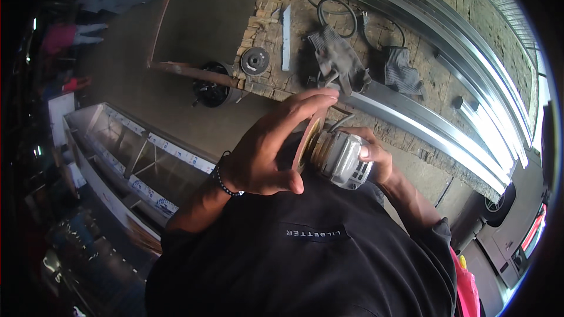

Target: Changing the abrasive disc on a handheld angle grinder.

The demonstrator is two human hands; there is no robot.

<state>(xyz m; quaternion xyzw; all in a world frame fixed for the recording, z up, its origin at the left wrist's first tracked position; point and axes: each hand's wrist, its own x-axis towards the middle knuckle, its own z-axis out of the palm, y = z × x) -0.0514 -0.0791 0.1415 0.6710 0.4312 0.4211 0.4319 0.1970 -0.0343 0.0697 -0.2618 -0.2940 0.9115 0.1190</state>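
Close to my chest, my right hand wraps round the grey body of an angle grinder, its thumb on top of the housing. A reddish-brown disc is on the grinder's front end and stands almost edge-on. My left hand curves round that disc, fingers at its far rim and thumb at its near rim; the palm side is partly hidden. A power cord shows beside the grinder. Just beyond, a pair of dirty grey work gloves lies on the worn wooden bench.
Another round disc and a thin metal strip lie on the bench. Long shiny metal profiles run across its right side. A dark bucket stands beside the bench's left end. At left is a long metal frame.
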